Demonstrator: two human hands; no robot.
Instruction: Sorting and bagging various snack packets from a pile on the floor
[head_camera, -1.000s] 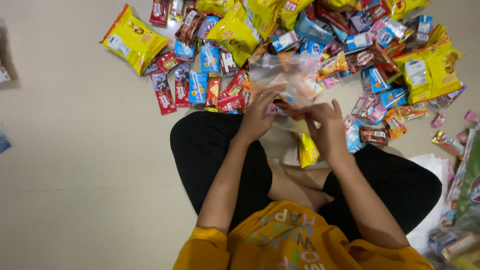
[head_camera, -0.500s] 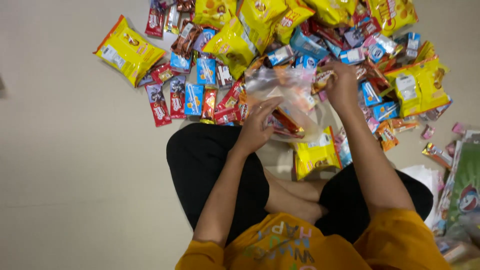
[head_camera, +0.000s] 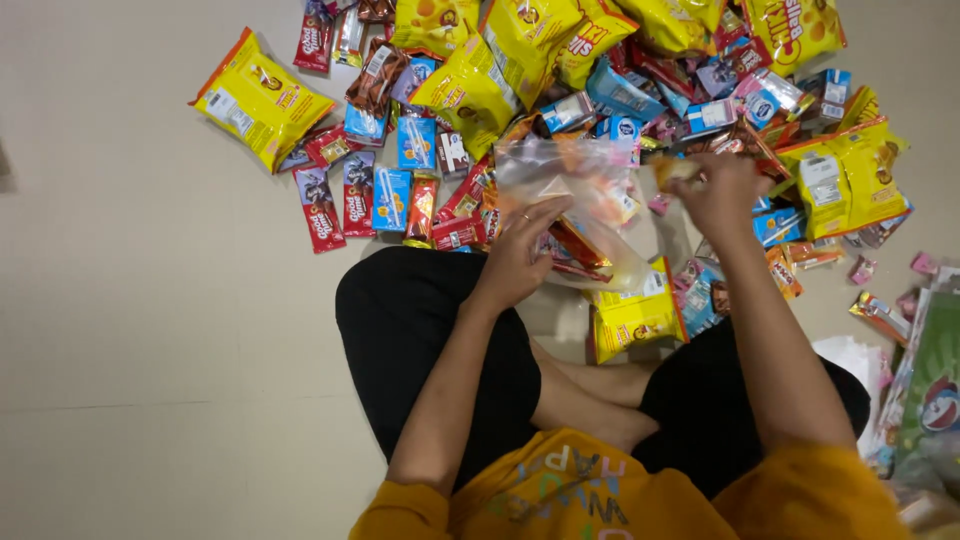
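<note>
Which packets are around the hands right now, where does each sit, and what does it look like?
Clear plastic bag: held by the left hand, part filled.
Small orange packet: in the right hand, blurred.
Yellow snack bag: on the lap, rectangular.
Large yellow bag: floor, far left.
Red wrappers: floor, left of the clear bag.

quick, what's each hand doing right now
Left hand: closed on the edge of the clear plastic bag, holding it open.
Right hand: closed on a small orange snack packet beside the bag.
</note>
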